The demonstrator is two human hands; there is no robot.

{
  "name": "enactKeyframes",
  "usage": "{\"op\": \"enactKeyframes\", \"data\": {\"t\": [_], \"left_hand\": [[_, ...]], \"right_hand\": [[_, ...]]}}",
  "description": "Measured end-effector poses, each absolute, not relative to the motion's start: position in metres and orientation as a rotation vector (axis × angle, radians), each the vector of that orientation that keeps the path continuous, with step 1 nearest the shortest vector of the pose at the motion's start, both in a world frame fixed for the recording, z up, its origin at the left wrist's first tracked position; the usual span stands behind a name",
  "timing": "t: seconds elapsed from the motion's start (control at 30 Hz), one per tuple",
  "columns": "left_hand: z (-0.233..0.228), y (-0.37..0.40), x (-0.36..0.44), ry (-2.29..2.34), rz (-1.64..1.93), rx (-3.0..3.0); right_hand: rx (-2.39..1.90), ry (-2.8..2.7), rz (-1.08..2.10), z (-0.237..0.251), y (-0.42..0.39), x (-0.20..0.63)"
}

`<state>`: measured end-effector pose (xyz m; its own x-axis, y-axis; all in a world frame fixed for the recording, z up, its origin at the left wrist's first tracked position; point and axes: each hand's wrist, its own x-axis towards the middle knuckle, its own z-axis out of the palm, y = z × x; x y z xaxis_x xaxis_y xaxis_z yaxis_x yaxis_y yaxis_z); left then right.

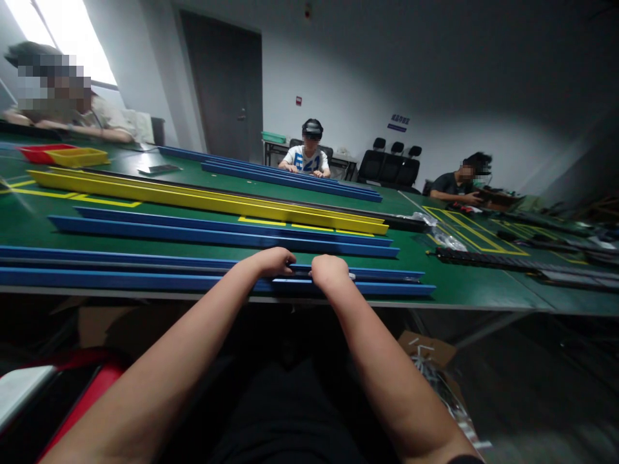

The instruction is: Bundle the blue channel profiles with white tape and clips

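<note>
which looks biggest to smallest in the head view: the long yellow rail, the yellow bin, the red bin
1. long yellow rail, by far the largest, spanning the table.
2. and 3. yellow bin and red bin look alike in size; the red one is partly hidden, so no ranking.

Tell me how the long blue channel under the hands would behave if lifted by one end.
The blue channel is very long and thin, so it would probably sag or swing. It looks like light plastic. Lying flat, it should slide, not roll.
</note>
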<state>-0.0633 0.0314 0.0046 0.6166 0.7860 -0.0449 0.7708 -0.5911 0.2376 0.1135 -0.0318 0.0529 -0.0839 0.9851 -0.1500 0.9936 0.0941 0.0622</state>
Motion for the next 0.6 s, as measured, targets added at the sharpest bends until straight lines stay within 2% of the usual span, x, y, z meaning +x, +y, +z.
{"op": "enactKeyframes", "data": {"t": [0.27, 0.43, 0.6], "left_hand": [[0.012, 0.02, -0.062, 1.385, 0.106, 2.535], [0.012, 0.02, -0.061, 1.401, 0.12, 2.52], [0.012, 0.02, -0.062, 1.396, 0.13, 2.511]], "right_hand": [[1.875, 2.24, -0.039, 0.077, -0.024, 0.158], [1.737, 2.269, 0.059, 0.069, -0.02, 0.158], [1.826, 2.244, 0.101, 0.059, -0.018, 0.159]]}}
